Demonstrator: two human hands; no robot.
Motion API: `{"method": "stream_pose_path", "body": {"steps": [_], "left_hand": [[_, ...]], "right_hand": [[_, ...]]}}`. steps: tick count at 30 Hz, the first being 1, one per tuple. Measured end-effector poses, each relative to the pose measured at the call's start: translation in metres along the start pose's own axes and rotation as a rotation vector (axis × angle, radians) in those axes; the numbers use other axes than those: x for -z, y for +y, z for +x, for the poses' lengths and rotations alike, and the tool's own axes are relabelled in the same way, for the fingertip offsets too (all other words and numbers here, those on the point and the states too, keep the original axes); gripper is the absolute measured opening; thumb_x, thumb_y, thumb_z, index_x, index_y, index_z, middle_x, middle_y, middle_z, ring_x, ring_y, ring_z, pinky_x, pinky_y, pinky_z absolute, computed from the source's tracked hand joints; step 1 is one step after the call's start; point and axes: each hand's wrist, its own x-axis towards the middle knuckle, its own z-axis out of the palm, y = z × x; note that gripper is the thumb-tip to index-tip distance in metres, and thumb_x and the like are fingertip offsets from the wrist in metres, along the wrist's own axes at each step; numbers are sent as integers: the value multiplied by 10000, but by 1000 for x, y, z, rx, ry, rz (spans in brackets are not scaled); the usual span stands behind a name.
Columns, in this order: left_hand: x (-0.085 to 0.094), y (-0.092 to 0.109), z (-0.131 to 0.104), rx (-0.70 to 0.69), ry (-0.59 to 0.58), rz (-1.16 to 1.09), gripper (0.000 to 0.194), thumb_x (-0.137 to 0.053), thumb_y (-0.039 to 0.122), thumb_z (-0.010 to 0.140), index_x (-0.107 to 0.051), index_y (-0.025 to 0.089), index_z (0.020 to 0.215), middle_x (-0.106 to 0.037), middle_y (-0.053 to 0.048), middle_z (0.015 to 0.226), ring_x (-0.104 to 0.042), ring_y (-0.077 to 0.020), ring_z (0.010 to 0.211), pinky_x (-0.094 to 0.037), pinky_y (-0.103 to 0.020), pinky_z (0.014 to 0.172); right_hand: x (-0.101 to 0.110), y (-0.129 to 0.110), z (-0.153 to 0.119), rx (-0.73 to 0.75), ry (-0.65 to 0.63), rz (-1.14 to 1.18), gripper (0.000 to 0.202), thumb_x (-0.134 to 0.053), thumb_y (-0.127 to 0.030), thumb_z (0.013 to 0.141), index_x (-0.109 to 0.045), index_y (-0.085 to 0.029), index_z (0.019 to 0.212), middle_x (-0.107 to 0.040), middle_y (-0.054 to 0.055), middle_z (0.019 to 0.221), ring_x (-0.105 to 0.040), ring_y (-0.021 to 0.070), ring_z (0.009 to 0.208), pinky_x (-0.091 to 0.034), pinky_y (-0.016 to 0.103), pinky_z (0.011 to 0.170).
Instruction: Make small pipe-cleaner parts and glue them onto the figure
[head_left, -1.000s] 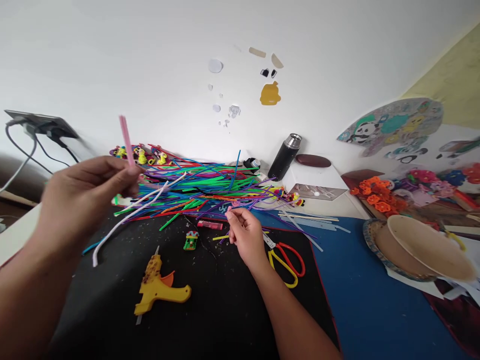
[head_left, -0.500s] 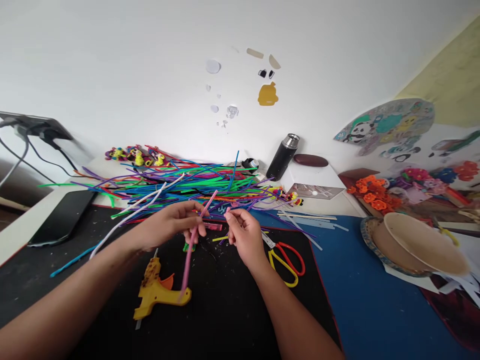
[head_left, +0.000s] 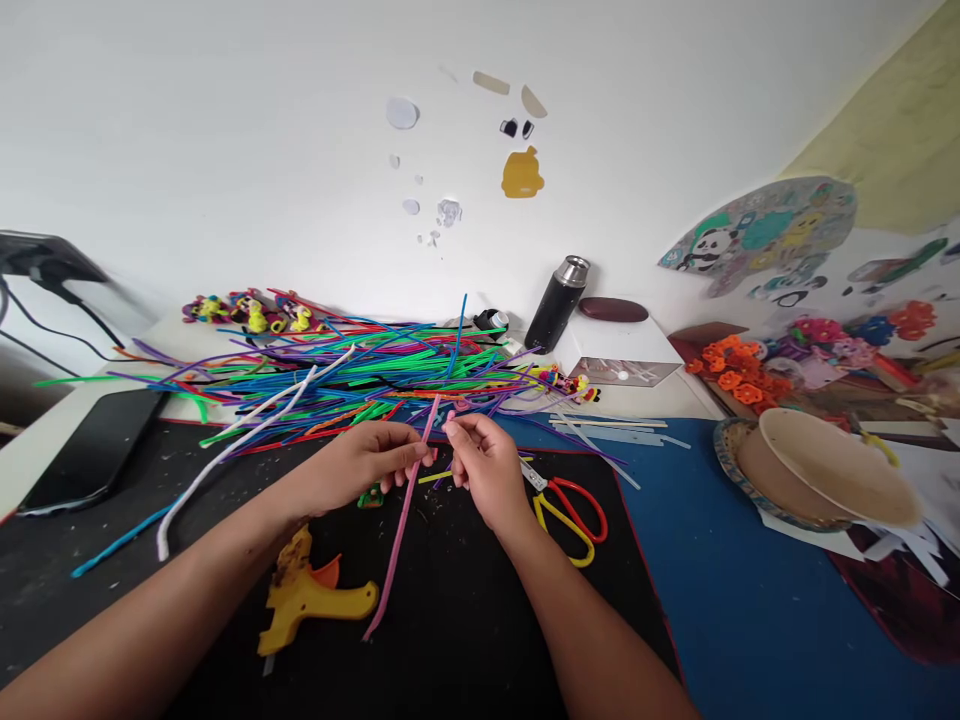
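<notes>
My left hand (head_left: 386, 458) pinches a pink pipe cleaner (head_left: 401, 533), which slants from above the fingers down to the black mat (head_left: 465, 640). Close by on the right, the fingers of my right hand (head_left: 484, 455) are closed on a small pink piece (head_left: 450, 416), mostly hidden; it looks like a curled bit of pipe cleaner. A yellow hot glue gun (head_left: 319, 597) lies below my left wrist. Scissors (head_left: 566, 515) with one red and one yellow handle rest beside my right wrist.
A heap of coloured pipe cleaners (head_left: 300, 375) lies along the wall. Behind it on the right stand a black flask (head_left: 555, 305) and a white box (head_left: 637, 345). A phone (head_left: 94, 450) is at left, a bowl (head_left: 832, 470) at right. White and blue pipe cleaners cross the mat's left side.
My left hand has shifted right, closer to my right hand, and the pink pipe cleaner's lower end has swung down beside the glue gun. The whole view has turned slightly.
</notes>
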Motion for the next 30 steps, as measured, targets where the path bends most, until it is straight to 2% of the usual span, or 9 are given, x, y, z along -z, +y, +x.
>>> {"method": "stream_pose_path", "body": {"steps": [6, 13, 18, 24, 30], "left_hand": [[-3, 3, -4, 30, -57, 58, 666, -670, 843, 873, -740, 184, 934, -636, -2, 763, -615, -186, 715, -467, -265, 606], [-5, 4, -5, 54, -72, 38, 674, -679, 856, 852, -732, 187, 915, -603, 11, 707, -547, -159, 642, -424, -256, 571], [-7, 5, -5, 24, -87, 42, 622, -694, 803, 872, -722, 183, 911, -610, 11, 733, -579, -164, 673, -453, -260, 600], [-6, 5, -5, 15, -117, 32, 539, -699, 722, 906, -724, 184, 910, -602, 23, 711, -546, -150, 644, -427, -255, 580], [-5, 6, -4, 29, -137, 42, 546, -694, 720, 901, -745, 177, 924, -619, 14, 732, -573, -159, 663, -460, -260, 601]], "right_hand": [[1, -1, -1, 4, -10, -4, 416, -787, -608, 908, -690, -204, 934, -524, -91, 521, -487, 102, 413, -358, 223, 421], [0, -2, -1, -4, -26, -6, 427, -776, -618, 910, -691, -199, 916, -519, -88, 510, -488, 104, 410, -350, 226, 419], [-1, -2, -2, -14, -34, -8, 422, -774, -621, 907, -688, -207, 916, -522, -86, 513, -491, 110, 418, -352, 228, 420], [-2, -2, -3, -15, -50, 12, 431, -788, -629, 892, -678, -212, 903, -523, -86, 512, -480, 107, 418, -337, 228, 420], [-3, -2, -3, -30, -54, 42, 439, -802, -632, 879, -679, -212, 915, -523, -90, 507, -468, 105, 413, -328, 228, 412]]}}
